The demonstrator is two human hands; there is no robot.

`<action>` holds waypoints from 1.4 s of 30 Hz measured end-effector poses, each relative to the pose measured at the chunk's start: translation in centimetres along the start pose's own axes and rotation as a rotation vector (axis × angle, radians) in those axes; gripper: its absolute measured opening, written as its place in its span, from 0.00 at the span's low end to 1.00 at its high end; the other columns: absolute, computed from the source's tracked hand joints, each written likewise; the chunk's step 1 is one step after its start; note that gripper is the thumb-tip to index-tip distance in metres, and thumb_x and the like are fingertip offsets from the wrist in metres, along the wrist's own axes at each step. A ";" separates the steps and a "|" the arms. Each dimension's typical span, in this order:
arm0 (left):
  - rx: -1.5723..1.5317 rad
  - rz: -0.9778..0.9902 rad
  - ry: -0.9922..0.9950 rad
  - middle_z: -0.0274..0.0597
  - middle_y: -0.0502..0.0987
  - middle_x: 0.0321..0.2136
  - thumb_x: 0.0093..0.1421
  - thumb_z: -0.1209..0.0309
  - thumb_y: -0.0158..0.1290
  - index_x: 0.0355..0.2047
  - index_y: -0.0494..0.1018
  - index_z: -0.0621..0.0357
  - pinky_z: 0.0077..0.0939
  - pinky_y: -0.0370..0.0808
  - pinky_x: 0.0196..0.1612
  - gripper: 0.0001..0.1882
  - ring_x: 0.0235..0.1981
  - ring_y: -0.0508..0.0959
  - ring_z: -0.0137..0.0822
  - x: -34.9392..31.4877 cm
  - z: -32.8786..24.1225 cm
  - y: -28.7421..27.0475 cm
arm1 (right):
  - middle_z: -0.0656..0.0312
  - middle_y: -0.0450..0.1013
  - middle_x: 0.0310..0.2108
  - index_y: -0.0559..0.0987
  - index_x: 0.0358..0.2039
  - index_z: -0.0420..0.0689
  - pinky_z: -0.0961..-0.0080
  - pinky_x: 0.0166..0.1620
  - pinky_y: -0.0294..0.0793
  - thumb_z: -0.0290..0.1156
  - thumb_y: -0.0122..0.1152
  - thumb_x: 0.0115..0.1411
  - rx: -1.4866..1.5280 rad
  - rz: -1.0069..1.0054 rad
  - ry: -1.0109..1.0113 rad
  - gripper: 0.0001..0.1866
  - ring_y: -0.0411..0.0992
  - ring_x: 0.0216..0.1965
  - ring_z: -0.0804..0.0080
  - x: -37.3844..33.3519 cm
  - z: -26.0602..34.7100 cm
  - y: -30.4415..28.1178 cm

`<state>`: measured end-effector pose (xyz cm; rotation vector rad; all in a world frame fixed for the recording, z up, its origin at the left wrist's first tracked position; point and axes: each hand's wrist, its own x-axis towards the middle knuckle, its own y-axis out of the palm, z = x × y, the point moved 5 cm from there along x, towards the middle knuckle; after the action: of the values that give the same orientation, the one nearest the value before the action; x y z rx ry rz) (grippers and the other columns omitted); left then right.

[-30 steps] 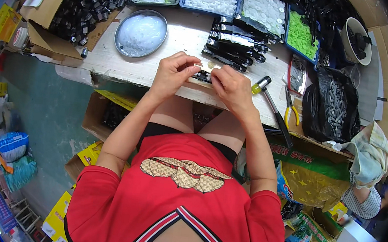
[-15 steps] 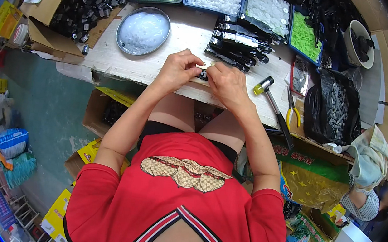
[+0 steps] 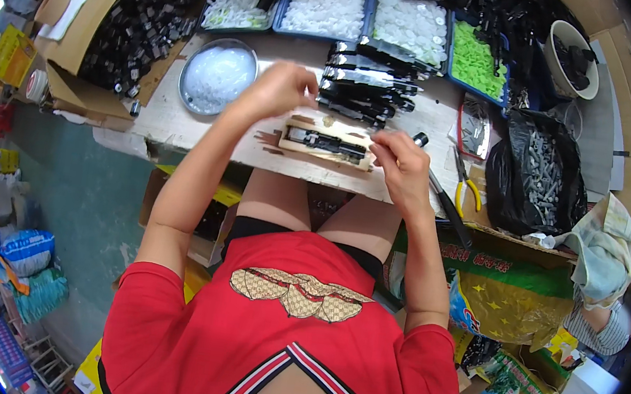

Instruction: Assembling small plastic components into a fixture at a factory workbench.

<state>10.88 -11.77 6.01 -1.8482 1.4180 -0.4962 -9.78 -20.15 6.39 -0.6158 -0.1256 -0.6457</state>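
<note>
A light wooden holding block (image 3: pixel 293 145) lies near the table's front edge with a long black plastic part (image 3: pixel 329 145) in its slot. My left hand (image 3: pixel 282 90) is above and behind the block's left end, close to a stack of black parts (image 3: pixel 367 82); motion smears its bent fingers. Beside the block's right end is my right hand (image 3: pixel 404 170), its fingers curled in a pinch. What that pinch holds, if anything, is too small to make out. A hammer (image 3: pixel 449 202) lies partly hidden behind my right hand.
A round metal dish (image 3: pixel 255 60) with whitish contents stands left. Trays of white pieces (image 3: pixel 327 2) and green pieces (image 3: pixel 477 58) line the back. To the right are yellow-handled pliers (image 3: pixel 475 193) and a black bag (image 3: pixel 501 171) of screws; a carton (image 3: pixel 75 49) of black parts is left.
My hands, formerly together over the small work, have moved apart: left up and leftward, right to the right. The wooden block and black part now show. The whole view has shifted slightly.
</note>
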 end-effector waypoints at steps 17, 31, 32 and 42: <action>0.578 -0.116 0.405 0.50 0.75 0.21 0.40 0.72 0.53 0.20 0.75 0.57 0.39 0.72 0.31 0.05 0.28 0.76 0.51 19.8 -6.2 0.6 | 0.59 0.71 0.25 0.75 0.31 0.37 0.79 0.31 0.68 0.19 0.59 0.50 0.017 0.020 0.056 0.06 0.70 0.27 0.69 -1.5 -1.4 -2.2; -0.605 -0.245 0.227 0.35 0.75 0.20 0.54 0.71 0.55 0.31 0.75 0.64 0.19 0.69 0.23 0.08 0.20 0.73 0.24 10.3 -5.0 -6.0 | 0.60 0.70 0.24 0.76 0.30 0.38 0.79 0.31 0.68 0.20 0.59 0.50 0.011 0.038 0.058 0.05 0.70 0.27 0.72 -1.8 -0.6 -1.3; -0.752 -0.189 0.267 0.34 0.74 0.21 0.55 0.72 0.54 0.32 0.75 0.63 0.17 0.69 0.22 0.07 0.19 0.72 0.24 7.2 -5.1 -5.8 | 0.60 0.70 0.24 0.76 0.30 0.38 0.80 0.31 0.68 0.20 0.58 0.50 0.015 0.041 0.073 0.05 0.70 0.27 0.72 -1.8 -0.7 -1.3; -0.997 -0.099 -0.744 0.38 0.74 0.18 0.54 0.77 0.54 0.26 0.74 0.65 0.18 0.72 0.18 0.03 0.17 0.74 0.27 -23.9 14.6 10.1 | 0.61 0.69 0.25 0.74 0.28 0.36 0.82 0.31 0.67 0.19 0.57 0.51 0.099 0.016 0.114 0.03 0.68 0.26 0.75 -1.4 -1.0 0.1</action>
<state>6.83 14.26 -7.84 -2.4480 1.0825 0.9628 -10.88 -19.91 5.12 -0.4827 -0.0461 -0.6532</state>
